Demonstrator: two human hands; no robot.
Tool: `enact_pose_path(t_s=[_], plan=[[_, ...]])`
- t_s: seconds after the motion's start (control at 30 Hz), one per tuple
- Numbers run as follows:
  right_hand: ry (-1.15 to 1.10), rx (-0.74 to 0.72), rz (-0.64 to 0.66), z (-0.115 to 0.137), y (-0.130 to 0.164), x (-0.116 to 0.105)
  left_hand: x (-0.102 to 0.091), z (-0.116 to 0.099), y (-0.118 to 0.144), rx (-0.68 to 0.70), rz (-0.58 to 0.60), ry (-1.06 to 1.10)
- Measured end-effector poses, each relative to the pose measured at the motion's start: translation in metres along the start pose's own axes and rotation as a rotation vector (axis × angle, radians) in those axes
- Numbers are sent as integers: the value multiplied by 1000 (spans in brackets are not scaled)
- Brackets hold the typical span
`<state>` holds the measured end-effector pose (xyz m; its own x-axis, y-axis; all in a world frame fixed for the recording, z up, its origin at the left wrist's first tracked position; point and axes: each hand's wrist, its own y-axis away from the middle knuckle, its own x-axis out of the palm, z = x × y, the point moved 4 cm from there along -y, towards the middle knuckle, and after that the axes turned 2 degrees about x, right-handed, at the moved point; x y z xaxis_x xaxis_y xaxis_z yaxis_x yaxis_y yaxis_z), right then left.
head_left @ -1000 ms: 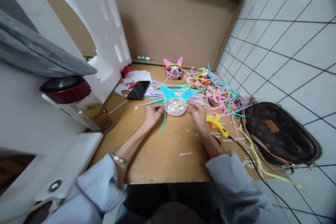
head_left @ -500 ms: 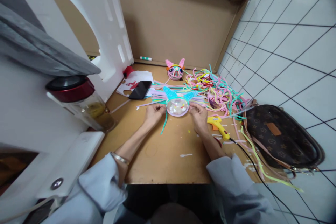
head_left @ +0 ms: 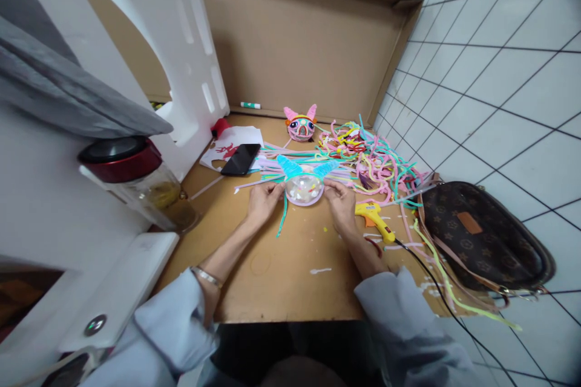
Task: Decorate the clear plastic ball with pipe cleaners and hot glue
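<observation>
A clear round ball with a lilac rim and two turquoise pipe-cleaner ears (head_left: pixel 304 187) rests on the cardboard work surface (head_left: pixel 281 278). My left hand (head_left: pixel 262 201) grips its left side and my right hand (head_left: pixel 339 199) grips its right side, fingertips on the rim. A teal pipe cleaner (head_left: pixel 282 221) hangs down from the ball beside my left hand. Behind it lies a finished pink-eared ball face (head_left: pixel 299 124).
A heap of coloured pipe cleaners (head_left: pixel 372 160) spreads behind and right. A yellow glue gun (head_left: pixel 374 217) with a black cord lies by my right wrist. A brown handbag (head_left: pixel 481 236) sits right, a black phone (head_left: pixel 240 159) and a red-lidded jar (head_left: pixel 136 184) left.
Both hands stay on the eared ball; they have turned it slightly and shifted a little toward me. The view has drifted a bit.
</observation>
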<state>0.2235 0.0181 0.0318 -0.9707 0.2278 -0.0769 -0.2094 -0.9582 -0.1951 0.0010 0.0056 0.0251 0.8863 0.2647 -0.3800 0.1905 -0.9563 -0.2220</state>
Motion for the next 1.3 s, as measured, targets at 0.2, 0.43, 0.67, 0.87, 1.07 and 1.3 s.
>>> enact_pose_path(t_s=[0.2, 0.43, 0.67, 0.87, 1.07, 1.3], plan=[[25, -51, 14, 3, 1, 3, -1, 2, -2, 32, -14, -38], [24, -47, -37, 2, -2, 6, 0, 6, -4, 18, -1, 7], [95, -18, -58, 11, -3, 7, 0, 1, -4, -50, 11, 33], [166, 13, -27, 22, 0, 7, -3, -8, -1, -106, 17, 38], [186, 15, -15, 27, 1, 6, -6, -20, 3, -89, 8, -63], [229, -17, -43, 27, 0, 7, -6, -22, 5, -114, 15, -124]])
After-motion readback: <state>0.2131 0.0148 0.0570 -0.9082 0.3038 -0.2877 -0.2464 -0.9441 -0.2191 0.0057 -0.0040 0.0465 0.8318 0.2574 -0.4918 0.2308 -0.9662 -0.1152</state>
